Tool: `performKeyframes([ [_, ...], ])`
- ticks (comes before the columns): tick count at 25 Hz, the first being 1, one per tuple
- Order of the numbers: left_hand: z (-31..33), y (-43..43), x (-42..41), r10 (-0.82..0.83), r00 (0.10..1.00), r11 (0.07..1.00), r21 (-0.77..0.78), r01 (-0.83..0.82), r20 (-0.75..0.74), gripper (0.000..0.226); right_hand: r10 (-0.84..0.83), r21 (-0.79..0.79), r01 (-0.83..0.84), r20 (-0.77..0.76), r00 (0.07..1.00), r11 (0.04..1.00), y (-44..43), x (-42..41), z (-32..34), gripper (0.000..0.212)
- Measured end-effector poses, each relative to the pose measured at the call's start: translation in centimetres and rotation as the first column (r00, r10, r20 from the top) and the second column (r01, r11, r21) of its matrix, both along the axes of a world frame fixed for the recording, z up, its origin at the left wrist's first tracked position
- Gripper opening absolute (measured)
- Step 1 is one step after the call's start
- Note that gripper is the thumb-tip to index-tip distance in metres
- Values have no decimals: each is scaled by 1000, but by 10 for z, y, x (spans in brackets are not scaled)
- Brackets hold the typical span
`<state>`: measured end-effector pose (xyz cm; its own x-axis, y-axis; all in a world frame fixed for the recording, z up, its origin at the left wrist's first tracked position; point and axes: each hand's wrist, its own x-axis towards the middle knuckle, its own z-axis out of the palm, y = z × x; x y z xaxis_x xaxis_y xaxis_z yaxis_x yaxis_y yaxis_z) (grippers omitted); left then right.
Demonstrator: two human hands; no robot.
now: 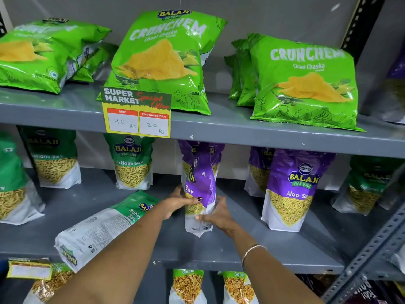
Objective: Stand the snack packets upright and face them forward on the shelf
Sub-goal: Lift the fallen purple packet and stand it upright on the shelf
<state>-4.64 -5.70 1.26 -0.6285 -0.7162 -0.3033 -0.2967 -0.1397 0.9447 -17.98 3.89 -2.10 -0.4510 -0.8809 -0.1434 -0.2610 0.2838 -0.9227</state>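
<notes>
Bright, even overhead light — white glare streaks the green Crunchem packets (306,84). The lower shelf (241,255) sits in soft shadow; frame edges bend and blur.

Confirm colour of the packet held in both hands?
Purple top, white base, on the held packet; head view, the only one, shows it.

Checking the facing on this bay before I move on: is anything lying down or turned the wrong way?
Yes. On the middle shelf a green Ratlami Sev packet lies flat, back panel up. The purple Sev packet held by the left hand and right hand is turned edge-on.
</notes>
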Motion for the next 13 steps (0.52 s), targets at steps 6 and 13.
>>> performKeyframes([
  [6,0,-7,2,108,991,991,-85,-102,73,62,102,-38,-102,21,995,994,2,-30,13,61],
  [13,0,-2,3,235,969,967,-113,-227,70,76,161,-127,-140,170,972,982,0,-48,19,60],
])
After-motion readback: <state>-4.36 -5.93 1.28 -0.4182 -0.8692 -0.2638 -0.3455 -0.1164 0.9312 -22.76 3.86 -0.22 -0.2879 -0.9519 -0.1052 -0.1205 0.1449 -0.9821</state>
